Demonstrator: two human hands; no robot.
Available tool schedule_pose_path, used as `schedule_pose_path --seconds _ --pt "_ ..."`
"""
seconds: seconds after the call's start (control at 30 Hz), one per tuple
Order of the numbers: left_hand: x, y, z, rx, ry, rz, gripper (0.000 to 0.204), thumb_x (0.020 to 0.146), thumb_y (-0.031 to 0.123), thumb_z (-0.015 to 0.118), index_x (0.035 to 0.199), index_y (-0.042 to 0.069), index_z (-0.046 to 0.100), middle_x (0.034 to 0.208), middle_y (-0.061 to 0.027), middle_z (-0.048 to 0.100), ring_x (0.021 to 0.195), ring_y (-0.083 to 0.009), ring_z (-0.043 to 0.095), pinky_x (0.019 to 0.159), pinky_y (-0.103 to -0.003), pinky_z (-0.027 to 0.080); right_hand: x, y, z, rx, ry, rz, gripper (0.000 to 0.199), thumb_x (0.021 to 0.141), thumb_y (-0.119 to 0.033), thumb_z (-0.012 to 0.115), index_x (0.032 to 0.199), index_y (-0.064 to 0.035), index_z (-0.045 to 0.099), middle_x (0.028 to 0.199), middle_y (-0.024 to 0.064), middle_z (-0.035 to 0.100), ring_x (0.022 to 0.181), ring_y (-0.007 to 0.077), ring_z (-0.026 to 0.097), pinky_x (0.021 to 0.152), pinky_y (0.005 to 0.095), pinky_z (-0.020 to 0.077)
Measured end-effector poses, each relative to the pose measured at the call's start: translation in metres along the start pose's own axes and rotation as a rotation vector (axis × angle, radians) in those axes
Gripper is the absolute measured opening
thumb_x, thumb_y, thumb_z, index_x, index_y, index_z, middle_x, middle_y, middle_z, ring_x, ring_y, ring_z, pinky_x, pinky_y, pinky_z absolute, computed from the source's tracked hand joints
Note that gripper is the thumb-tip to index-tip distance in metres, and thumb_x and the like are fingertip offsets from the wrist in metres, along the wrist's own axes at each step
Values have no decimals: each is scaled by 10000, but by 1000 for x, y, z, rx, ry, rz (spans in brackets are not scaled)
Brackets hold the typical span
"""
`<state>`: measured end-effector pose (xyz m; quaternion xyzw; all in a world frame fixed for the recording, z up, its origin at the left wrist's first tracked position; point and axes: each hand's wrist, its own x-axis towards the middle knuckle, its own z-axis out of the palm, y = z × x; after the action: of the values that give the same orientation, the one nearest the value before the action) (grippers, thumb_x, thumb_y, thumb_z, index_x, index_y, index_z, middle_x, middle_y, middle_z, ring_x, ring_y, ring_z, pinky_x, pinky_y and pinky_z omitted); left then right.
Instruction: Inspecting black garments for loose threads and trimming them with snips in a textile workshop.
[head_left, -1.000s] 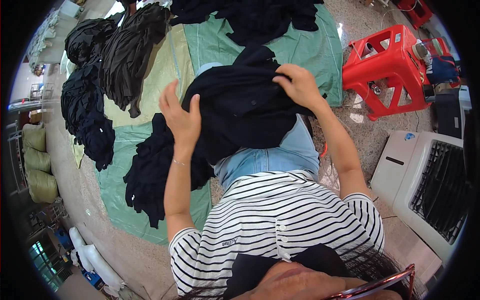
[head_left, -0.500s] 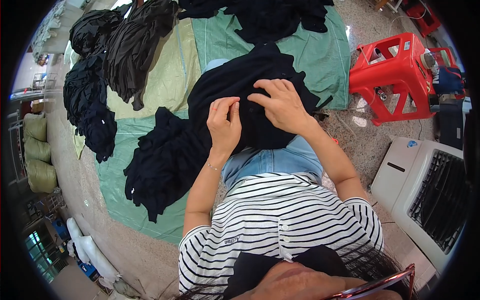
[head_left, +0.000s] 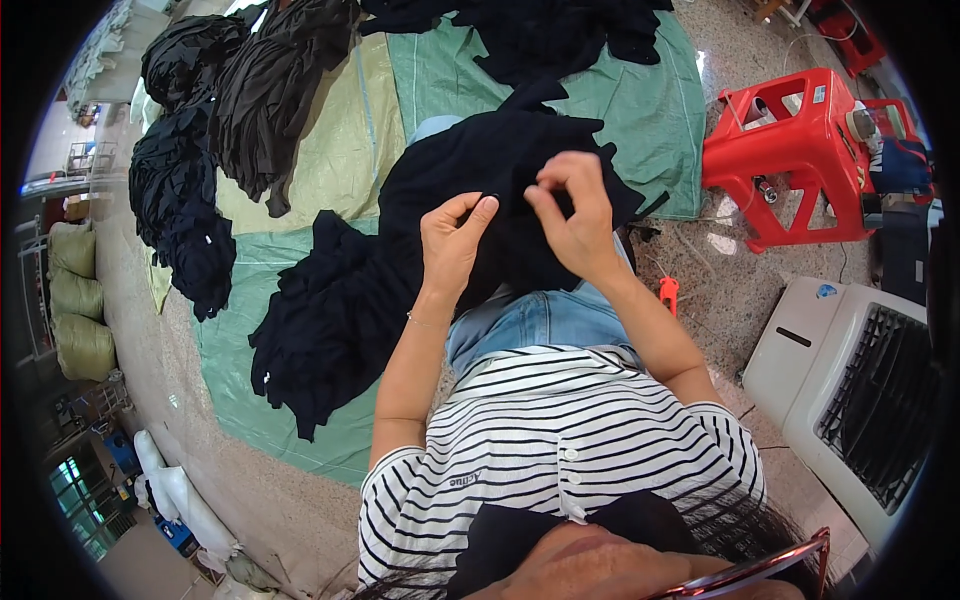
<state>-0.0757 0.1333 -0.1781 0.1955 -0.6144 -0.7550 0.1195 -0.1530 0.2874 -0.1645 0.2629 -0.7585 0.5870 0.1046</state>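
A dark navy garment [head_left: 440,165] is spread across my lap, over my light blue jeans. My left hand [head_left: 455,240] is closed, its thumb and forefinger pinching a bit of this dark cloth. Just to the right of it, my right hand [head_left: 580,215] hovers over the garment with curled fingers. Its thumb and forefinger tips come together, slightly smeared by motion, and what they hold is too small to make out. Beside my left forearm lies a heap of similar navy garments [head_left: 325,330], touching the one on my lap.
Green sheeting [head_left: 240,370] and yellow sheeting [head_left: 345,170] cover the floor. Dark garment piles [head_left: 180,165] and a brown one [head_left: 265,110] lie far left; more navy clothing [head_left: 550,40] lies ahead. At right stand a red stool [head_left: 770,160], orange-handled snips [head_left: 668,292] and a white air cooler [head_left: 810,340].
My right hand has drawn its spread fingers in and turned more upright, a little to the right. My left hand has shifted slightly right, its pinch now tighter on the cloth. The orange-handled snips show more.
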Motion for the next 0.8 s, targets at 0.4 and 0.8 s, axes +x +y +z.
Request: schedule_pose_path --seconds 0.4,0.8 --pt "-6 8 -1 471 -98 208 143 870 84 740 875 -55 704 726 42 626 699 -26 526 612 -215 417 -30 -16 -15 -133 -241 -133 218 726 36 735 914 -9 635 833 114 574 749 303 612 634 380 506" --pt "-15 7 -5 -56 -231 -201 111 912 78 691 849 -12 709 746 70 594 679 -2 461 586 -188 350 -37 -18 -16 -75 -224 -122 232 711 64 755 916 -1 668 817 104 595 694 262 617 595 339 503"
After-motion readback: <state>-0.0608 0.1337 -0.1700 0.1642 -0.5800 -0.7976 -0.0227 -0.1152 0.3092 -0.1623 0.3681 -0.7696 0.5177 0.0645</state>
